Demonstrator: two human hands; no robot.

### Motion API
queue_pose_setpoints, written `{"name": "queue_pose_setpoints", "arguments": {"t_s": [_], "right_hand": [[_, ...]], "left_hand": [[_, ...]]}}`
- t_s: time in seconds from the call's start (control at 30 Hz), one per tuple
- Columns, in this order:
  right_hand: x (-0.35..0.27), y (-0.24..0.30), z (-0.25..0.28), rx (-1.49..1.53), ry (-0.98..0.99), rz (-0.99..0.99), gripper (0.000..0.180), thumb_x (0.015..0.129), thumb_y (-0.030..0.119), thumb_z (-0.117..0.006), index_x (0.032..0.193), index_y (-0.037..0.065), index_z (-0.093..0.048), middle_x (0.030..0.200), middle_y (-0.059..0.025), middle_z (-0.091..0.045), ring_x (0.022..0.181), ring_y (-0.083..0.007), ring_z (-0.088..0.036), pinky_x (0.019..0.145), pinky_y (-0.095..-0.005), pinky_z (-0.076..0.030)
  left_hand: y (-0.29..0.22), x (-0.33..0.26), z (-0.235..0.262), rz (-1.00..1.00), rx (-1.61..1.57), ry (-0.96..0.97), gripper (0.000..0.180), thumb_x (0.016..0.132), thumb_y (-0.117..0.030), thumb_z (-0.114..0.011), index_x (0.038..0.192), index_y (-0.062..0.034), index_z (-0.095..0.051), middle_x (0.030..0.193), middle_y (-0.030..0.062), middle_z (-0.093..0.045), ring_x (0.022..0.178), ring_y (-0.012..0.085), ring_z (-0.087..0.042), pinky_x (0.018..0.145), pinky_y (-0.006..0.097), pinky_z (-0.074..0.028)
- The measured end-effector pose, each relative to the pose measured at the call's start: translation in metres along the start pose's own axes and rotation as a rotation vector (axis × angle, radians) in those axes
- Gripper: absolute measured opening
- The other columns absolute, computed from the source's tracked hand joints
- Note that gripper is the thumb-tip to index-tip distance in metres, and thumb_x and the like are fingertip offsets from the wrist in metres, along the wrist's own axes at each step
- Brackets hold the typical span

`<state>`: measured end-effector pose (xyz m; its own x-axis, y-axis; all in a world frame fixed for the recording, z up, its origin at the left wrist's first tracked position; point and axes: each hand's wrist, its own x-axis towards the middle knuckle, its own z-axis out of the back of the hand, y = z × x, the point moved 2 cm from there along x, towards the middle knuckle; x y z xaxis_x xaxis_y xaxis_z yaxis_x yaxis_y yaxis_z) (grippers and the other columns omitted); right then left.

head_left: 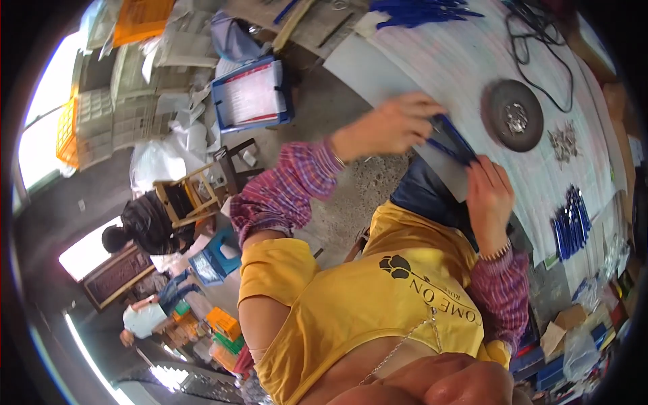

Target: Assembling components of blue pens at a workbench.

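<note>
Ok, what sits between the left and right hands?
A dark-blue elongated item, stretching from the left hand to the right hand; the head view shows it.

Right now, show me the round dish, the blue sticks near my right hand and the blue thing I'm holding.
Round dish [534,116], head view: bare right side.
Blue sticks [571,224], head view: bundle's middle.
Blue thing [460,141], head view: midway along.

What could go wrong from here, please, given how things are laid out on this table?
The blue piece between the left hand and the right hand could slip and drop, as it is near the table's edge. Loose metal bits beside the round dish might scatter if a sleeve brushes them. The black cable loops close to the dish, so a tug could perhaps shift it.
</note>
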<state>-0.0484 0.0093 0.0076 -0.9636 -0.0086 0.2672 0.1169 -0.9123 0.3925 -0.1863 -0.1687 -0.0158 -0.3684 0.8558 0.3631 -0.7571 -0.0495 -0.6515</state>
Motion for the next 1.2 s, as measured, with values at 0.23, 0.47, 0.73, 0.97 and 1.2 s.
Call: {"name": "queue_pose_setpoints", "arguments": {"t_s": [0.23,0.47,0.73,0.97,1.2], "right_hand": [[0.006,0.007,0.003,0.047,-0.011,-0.002,0.013,0.075,0.004,-0.064,0.087,0.000,-0.064,0.095,-0.0093,-0.064,0.080,-0.0259,-0.059,0.071,-0.0356,-0.049],[0.048,0.023,-0.046,0.128,-0.014,0.088,0.012,0.076,0.006,-0.062,0.086,0.000,-0.063,0.098,-0.0097,-0.063,0.082,-0.0259,-0.059,0.069,-0.0358,-0.049],[-0.008,-0.002,0.010,0.057,-0.012,-0.062,0.009,0.075,0.001,-0.063,0.084,-0.002,-0.063,0.094,-0.0102,-0.063,0.080,-0.0269,-0.060,0.069,-0.0353,-0.049],[0.051,0.028,-0.034,0.197,0.001,0.075,0.010,0.074,0.003,-0.064,0.083,-0.001,-0.063,0.093,-0.0102,-0.063,0.080,-0.0273,-0.059,0.069,-0.0358,-0.049],[0.012,0.001,-0.013,0.128,-0.007,-0.019,0.013,0.072,0.001,-0.065,0.085,-0.002,-0.063,0.095,-0.0110,-0.063,0.080,-0.0278,-0.060,0.069,-0.0359,-0.049]], "left_hand": [[-0.004,-0.012,0.004,-0.006,0.226,-0.050,0.015,0.062,-0.004,-0.069,0.072,-0.0031,-0.059,0.116,0.0101,-0.058,0.107,0.0307,-0.053,0.086,0.037,-0.046],[0.017,-0.027,0.052,0.151,0.195,-0.046,0.012,0.062,0.002,-0.066,0.071,-0.0012,-0.058,0.113,0.0093,-0.061,0.106,0.0300,-0.054,0.087,0.036,-0.046],[-0.015,-0.004,-0.013,-0.030,0.162,-0.024,0.014,0.070,-0.003,-0.065,0.081,-0.0019,-0.056,0.121,0.0131,-0.054,0.107,0.0334,-0.052,0.087,0.039,-0.045],[0.017,-0.044,0.047,0.040,0.386,-0.099,0.022,0.067,-0.004,-0.067,0.086,-0.0052,-0.057,0.119,0.0100,-0.055,0.109,0.0313,-0.051,0.089,0.038,-0.046],[0.008,-0.016,0.002,0.049,0.093,-0.109,0.020,0.066,-0.004,-0.070,0.084,-0.0029,-0.061,0.115,0.0112,-0.059,0.109,0.0323,-0.051,0.087,0.040,-0.045]]}}
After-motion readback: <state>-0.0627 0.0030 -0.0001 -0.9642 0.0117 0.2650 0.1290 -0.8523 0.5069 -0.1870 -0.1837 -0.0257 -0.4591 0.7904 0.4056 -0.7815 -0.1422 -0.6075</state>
